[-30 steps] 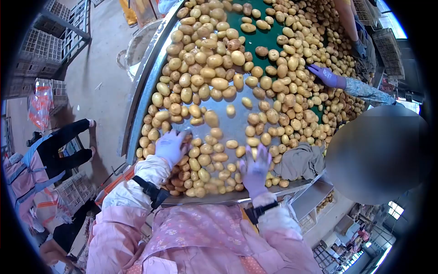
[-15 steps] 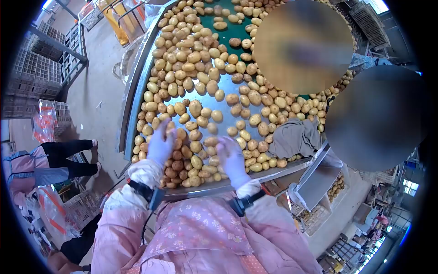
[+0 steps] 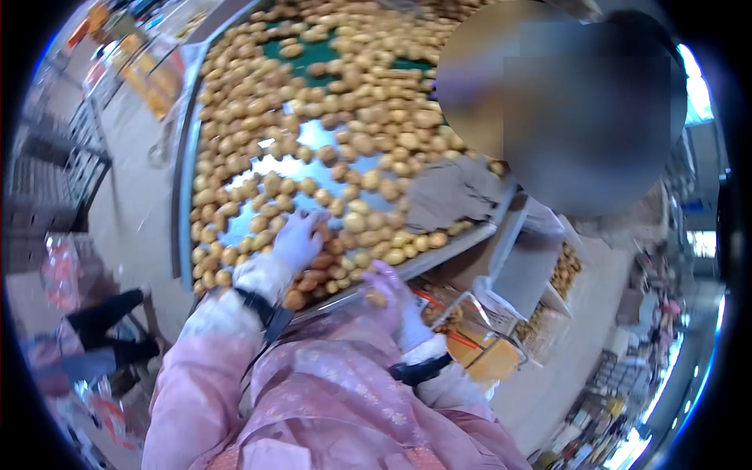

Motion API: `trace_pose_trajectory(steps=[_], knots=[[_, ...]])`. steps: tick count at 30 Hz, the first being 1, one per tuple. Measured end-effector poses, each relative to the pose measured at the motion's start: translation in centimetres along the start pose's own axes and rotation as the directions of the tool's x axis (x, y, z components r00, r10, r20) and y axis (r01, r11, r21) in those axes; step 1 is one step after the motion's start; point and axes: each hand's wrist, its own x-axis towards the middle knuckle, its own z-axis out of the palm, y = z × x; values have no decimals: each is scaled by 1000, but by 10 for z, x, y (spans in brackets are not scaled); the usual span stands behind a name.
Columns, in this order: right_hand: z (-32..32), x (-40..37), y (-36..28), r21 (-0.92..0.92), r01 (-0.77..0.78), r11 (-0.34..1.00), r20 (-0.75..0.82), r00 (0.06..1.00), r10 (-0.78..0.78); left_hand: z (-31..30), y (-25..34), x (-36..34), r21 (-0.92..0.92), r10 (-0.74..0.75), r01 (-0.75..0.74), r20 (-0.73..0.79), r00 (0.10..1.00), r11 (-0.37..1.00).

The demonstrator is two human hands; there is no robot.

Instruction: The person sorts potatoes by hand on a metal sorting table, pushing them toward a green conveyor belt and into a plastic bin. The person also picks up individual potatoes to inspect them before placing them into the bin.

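My left hand, in a pale lilac glove, reaches over the potatoes near the table's front edge. Its fingers look apart and bent down onto them; motion blur hides finer detail. Closer to my body, past the metal rim, my gloved right hand is closed around a potato. Yellow and brown potatoes cover much of the metal sorting table, with darker brown ones beside my left hand.
A grey cloth lies on the table's right corner. Right of the table are a metal chute and an orange-yellow crate. A blurred-out co-worker is across at the right; another person is at the left.
My view has turned and shifted. My right hand has drawn back from the potatoes past the table's front rim, with a potato in it. My left hand has moved rightward over the pile.
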Motion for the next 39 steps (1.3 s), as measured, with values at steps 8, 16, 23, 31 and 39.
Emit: trace_pose_trajectory(steps=[8,16,23,31,39], knots=[[-48,-41,13,-546,272,793,34,952,-303,41,77,-71,-25,433,-434,129,892,901],[-396,-133,-143,-53,321,946,-889,417,-192,-29,-64,-149,336,240,-275,142,960,901],[-348,-134,-190,-899,-371,234,-383,406,-830,-16,-51,-150,254,5,46,-198,980,966],[-333,-33,-148,-923,-359,-138,-15,392,-920,0,-2,-74,400,-11,-22,79,997,916],[96,117,-9,-981,7,-193,67,951,-302,-16,-31,-137,250,295,-328,160,942,911]])
